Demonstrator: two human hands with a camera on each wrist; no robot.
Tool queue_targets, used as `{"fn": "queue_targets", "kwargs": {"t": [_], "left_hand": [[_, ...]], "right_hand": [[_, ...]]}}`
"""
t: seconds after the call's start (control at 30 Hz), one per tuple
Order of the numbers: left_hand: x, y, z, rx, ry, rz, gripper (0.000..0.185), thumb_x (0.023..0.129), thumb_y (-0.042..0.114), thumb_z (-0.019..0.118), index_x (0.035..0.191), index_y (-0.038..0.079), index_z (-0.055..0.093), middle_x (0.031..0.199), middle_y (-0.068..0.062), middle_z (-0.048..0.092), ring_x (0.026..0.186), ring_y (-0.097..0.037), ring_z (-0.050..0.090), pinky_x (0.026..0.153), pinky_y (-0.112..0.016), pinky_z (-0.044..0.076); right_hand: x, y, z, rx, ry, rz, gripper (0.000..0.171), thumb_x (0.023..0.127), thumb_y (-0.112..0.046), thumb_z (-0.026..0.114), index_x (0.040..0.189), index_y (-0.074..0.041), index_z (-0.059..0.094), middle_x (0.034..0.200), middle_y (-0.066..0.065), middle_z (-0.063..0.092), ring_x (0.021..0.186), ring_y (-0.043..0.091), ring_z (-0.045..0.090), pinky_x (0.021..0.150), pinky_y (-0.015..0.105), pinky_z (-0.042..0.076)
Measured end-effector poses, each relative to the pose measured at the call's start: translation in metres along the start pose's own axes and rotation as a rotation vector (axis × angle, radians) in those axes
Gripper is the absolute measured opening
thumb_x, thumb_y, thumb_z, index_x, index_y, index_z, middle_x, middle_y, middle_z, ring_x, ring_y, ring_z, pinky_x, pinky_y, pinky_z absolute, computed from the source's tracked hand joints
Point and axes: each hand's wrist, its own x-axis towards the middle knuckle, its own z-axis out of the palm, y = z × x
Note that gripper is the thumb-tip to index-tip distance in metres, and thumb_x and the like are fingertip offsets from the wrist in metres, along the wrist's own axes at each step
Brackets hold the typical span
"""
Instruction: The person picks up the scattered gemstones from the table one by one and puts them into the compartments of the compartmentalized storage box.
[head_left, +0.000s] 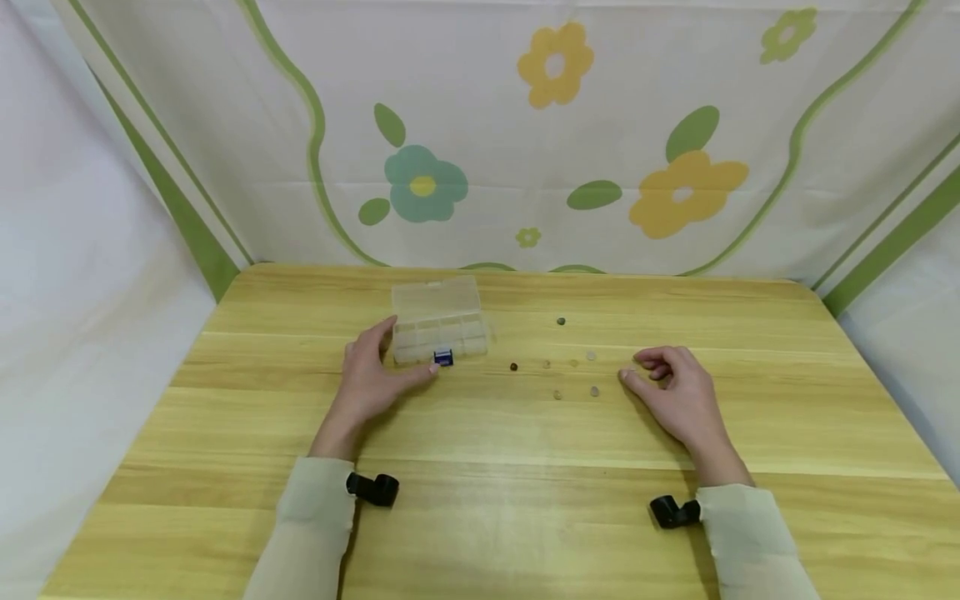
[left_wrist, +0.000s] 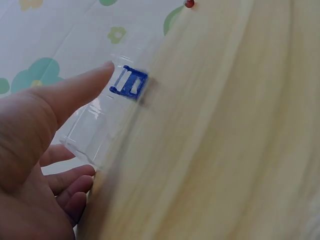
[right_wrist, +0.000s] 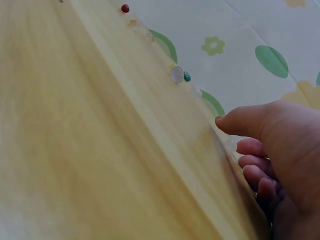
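A clear plastic compartment box (head_left: 438,321) with its lid closed and a blue latch (head_left: 443,357) sits on the wooden table (head_left: 480,517). My left hand (head_left: 405,354) rests against its front left corner. The thumb (left_wrist: 75,92) lies straight beside the latch (left_wrist: 129,83), and the fingers touch the box's left side. Several small beads lie to the right, among them a dark red bead (head_left: 513,366) and a green one (head_left: 561,321). My right hand (head_left: 632,368) rests on the table just right of them, fingers loosely curled. A clear bead (right_wrist: 231,145) lies by its fingertips.
A flowered cloth (head_left: 555,125) hangs behind the table and white cloth closes both sides. In the right wrist view the beads run in a line, a red bead (right_wrist: 124,8) farthest and a clear bead (right_wrist: 176,74) beside a teal one (right_wrist: 186,77).
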Motion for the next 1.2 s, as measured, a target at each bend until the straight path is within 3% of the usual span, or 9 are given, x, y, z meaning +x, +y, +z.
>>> {"fn": "queue_targets", "kwargs": {"t": [0.3,0.8,0.9,1.07,1.2], "left_hand": [[0.002,-0.0025,0.0023,0.003,0.01,0.013,0.09,0.1,0.046,0.075,0.171,0.014,0.029,0.169,-0.019,0.04,0.148,-0.04,0.033,0.122,-0.064,0.035],[0.0016,-0.0017,0.0053,-0.034,0.047,-0.005,0.088,0.099,0.04,0.079,0.17,0.016,0.033,0.159,-0.02,0.049,0.138,-0.036,0.043,0.113,-0.057,0.043],[0.0024,-0.0032,0.0066,-0.04,0.053,0.02,0.087,0.097,0.037,0.081,0.168,0.014,0.035,0.159,-0.019,0.049,0.138,-0.037,0.046,0.115,-0.056,0.043],[0.0054,-0.0064,0.0058,-0.008,0.047,0.071,0.086,0.094,0.036,0.085,0.164,0.011,0.043,0.148,-0.019,0.054,0.133,-0.037,0.05,0.115,-0.054,0.044],[0.0063,-0.0075,0.0056,0.002,0.053,0.075,0.083,0.093,0.034,0.086,0.161,0.009,0.047,0.142,-0.019,0.055,0.129,-0.036,0.05,0.113,-0.053,0.045]], "right_hand": [[-0.0015,0.0015,0.0005,0.014,0.005,0.022,0.047,0.101,-0.052,0.072,0.123,-0.01,0.072,0.117,0.01,0.063,0.1,0.019,0.056,0.079,0.022,0.045],[-0.0004,0.0015,0.0012,0.01,0.041,0.005,0.047,0.103,-0.054,0.067,0.117,-0.01,0.075,0.112,0.01,0.065,0.096,0.018,0.057,0.077,0.018,0.045],[-0.0006,0.0012,0.0013,0.004,0.059,0.007,0.047,0.103,-0.055,0.066,0.114,-0.01,0.076,0.11,0.009,0.065,0.093,0.019,0.058,0.077,0.018,0.045],[0.0009,-0.0003,0.0037,-0.01,0.073,0.012,0.035,0.101,-0.045,0.071,0.11,-0.011,0.076,0.107,0.008,0.066,0.09,0.019,0.059,0.076,0.02,0.045],[0.0033,-0.001,0.0049,-0.012,0.078,-0.001,0.023,0.097,-0.031,0.071,0.109,-0.012,0.075,0.106,0.008,0.066,0.09,0.019,0.058,0.076,0.022,0.045]]}}
